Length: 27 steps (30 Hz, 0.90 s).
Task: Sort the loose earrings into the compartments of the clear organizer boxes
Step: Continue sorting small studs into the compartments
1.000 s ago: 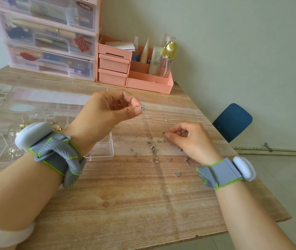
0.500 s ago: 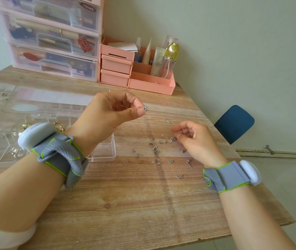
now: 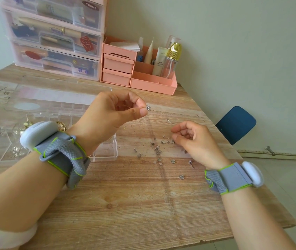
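At the far left of the frame the clear organizer box (image 3: 4,141) lay open on the wooden table (image 3: 125,204), its compartments holding a few silver studs and, nearer the wrist, some gold-coloured pieces. Its transparent lid stretched back toward the upper left. Above it, against the wall, stood a stack of pink-framed clear drawers (image 3: 53,37) full of cosmetics.

The left forearm crossed the lower left of the frame and covered much of the box's right-hand part; a grey wristband with green edging and a white pod (image 3: 38,134) sat on that wrist. Only the box's near-right corner compartment (image 3: 107,150) showed beyond the arm. The left hand (image 3: 111,114) was raised in the middle of the frame, thumb and forefinger pinching a small silver flower-shaped earring (image 3: 148,108) clear of the table.

Behind it, at upper centre, a salmon-pink desk organizer (image 3: 136,73) held small drawers, tubes and a clear bottle with a gold cap (image 3: 173,58).

Right of centre, the loose earrings (image 3: 159,150) lay scattered on the wood, just beside the box's corner and reaching under the right hand (image 3: 194,139). That hand hovered low over the pile's right edge, fingers loosely curled; whether the fingertips gripped a stud could not be told, since the palm hid them. It wore a matching wristband (image 3: 233,177). At the far right, beyond the table edge, was a dark blue chair (image 3: 235,123).
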Tool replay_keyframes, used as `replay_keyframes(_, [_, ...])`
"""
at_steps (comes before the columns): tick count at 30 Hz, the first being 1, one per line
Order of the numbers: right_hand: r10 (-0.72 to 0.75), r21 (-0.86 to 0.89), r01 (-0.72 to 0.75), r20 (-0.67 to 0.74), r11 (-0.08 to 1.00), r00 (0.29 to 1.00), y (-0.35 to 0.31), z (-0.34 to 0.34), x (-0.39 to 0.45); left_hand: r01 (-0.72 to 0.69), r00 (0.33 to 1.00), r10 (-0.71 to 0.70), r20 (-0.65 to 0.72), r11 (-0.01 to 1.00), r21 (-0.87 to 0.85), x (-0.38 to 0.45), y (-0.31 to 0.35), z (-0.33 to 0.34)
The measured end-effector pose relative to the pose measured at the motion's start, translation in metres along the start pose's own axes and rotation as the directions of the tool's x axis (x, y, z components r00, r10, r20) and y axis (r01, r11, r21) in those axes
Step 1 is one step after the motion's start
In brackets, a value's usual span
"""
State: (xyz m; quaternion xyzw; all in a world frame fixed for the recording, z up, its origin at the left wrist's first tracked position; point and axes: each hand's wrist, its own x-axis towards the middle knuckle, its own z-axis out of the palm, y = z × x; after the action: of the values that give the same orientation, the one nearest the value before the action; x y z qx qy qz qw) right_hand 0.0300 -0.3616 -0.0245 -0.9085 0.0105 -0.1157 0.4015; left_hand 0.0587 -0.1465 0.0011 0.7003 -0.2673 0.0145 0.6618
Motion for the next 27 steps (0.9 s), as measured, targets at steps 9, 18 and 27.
replay_keyframes(9, [0.017, -0.013, -0.018, -0.054, 1.000, 0.998, 0.0001, -0.0005, -0.0010, -0.005, 1.000, 0.005, 0.003, 1.000, 0.016, -0.0004, 0.0007, 0.0002])
replay_keyframes(18, [0.023, -0.032, -0.024, -0.010, 0.999, 1.000, -0.0006, -0.0002, -0.0009, -0.034, 0.999, 0.034, 0.030, 0.999, 0.001, 0.0005, -0.0006, -0.0012])
replay_keyframes(27, [0.039, -0.065, -0.041, -0.024, 0.997, 0.999, 0.0074, 0.0040, 0.0033, -0.116, 0.984, 0.127, 0.124, 0.989, -0.091, -0.0019, 0.0018, -0.0004])
